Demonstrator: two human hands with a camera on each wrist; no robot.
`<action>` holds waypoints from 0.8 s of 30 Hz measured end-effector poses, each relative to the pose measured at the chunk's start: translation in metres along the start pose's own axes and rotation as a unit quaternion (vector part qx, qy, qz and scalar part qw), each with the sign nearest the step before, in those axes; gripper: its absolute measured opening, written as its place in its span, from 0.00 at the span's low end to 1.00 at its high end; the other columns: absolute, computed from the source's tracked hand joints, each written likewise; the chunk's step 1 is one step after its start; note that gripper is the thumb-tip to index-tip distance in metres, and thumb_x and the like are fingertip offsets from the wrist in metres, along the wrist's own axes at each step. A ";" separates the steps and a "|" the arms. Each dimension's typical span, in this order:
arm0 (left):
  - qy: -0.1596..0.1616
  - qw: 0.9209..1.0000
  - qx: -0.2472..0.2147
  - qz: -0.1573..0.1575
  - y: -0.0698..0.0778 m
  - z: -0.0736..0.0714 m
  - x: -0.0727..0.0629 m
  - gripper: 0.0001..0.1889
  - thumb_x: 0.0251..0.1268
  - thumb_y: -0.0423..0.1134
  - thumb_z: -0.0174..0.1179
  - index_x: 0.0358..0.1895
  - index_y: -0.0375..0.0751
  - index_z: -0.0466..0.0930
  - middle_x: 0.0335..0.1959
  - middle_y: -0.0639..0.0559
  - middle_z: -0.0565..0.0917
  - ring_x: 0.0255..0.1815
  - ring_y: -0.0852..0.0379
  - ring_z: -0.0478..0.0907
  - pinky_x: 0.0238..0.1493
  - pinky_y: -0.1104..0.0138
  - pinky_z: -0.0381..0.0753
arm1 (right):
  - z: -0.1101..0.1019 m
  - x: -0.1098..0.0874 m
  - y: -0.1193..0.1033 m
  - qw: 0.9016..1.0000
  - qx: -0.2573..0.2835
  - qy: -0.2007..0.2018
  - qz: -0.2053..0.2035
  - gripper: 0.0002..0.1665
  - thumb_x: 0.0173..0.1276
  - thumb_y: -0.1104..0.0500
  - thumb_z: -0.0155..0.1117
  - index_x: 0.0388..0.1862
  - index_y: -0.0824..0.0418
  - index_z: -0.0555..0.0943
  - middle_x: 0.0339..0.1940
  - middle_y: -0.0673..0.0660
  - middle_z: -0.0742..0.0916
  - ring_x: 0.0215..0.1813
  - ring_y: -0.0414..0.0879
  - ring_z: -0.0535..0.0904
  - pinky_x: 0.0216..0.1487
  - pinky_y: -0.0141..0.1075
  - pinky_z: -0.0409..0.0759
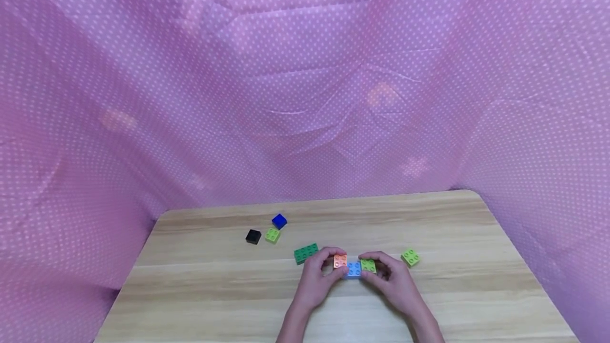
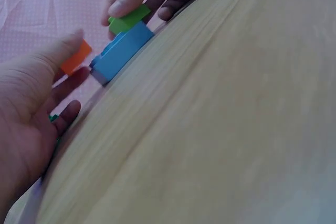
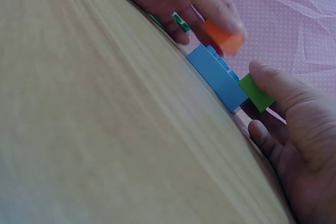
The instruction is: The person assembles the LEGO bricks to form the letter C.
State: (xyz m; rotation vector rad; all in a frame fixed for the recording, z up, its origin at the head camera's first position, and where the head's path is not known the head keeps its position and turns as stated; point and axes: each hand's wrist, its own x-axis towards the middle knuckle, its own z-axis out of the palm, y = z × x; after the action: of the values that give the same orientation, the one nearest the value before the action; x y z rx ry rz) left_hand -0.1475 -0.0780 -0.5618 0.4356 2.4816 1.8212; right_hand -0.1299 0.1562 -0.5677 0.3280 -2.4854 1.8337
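Observation:
A light blue building brick [image 1: 353,269] lies on the table between the two hands, studs up. My left hand [image 1: 316,275] pinches an orange brick [image 1: 340,261] between thumb and fingers. In the right wrist view that orange brick [image 3: 223,38] is held tilted, above the blue brick's [image 3: 215,77] left end. With thumb and fingertips, my right hand [image 1: 396,282] grips a lime green brick [image 1: 368,265]. The left wrist view has this lime brick [image 2: 129,20] at the right end of the blue brick [image 2: 123,53], overlapping its top edge.
A dark green brick [image 1: 306,253] lies just left of the left hand. Farther back on the left are a black brick [image 1: 253,236], another lime brick [image 1: 272,235] and a dark blue brick [image 1: 279,220]. One more lime brick [image 1: 410,257] sits right of the right hand. Pink dotted cloth [image 1: 305,120] surrounds the table.

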 end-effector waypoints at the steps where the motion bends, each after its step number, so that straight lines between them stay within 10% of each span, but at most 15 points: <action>1: -0.004 1.000 0.004 0.002 -0.001 0.001 0.001 0.18 0.65 0.44 0.75 0.57 0.55 0.86 0.55 0.62 0.87 0.58 0.60 0.82 0.64 0.64 0.81 | 0.000 0.000 0.000 1.000 0.003 0.000 -0.005 0.21 0.65 0.58 0.80 0.57 0.50 0.87 0.46 0.48 0.90 0.31 0.41 0.78 0.31 0.32 0.79; 24: -0.047 0.999 0.018 -0.004 0.000 -0.003 0.002 0.17 0.65 0.42 0.75 0.54 0.57 0.83 0.54 0.62 0.86 0.61 0.60 0.81 0.70 0.59 0.78 | -0.001 0.000 -0.004 1.000 0.016 -0.002 0.009 0.21 0.65 0.57 0.79 0.57 0.51 0.87 0.46 0.50 0.90 0.30 0.42 0.77 0.30 0.31 0.78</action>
State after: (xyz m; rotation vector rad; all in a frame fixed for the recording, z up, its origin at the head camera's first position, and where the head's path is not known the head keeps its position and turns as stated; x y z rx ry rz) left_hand -0.1500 -0.0800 -0.5608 0.4991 2.4535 1.7131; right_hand -0.1295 0.1560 -0.5632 0.3127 -2.4727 1.8823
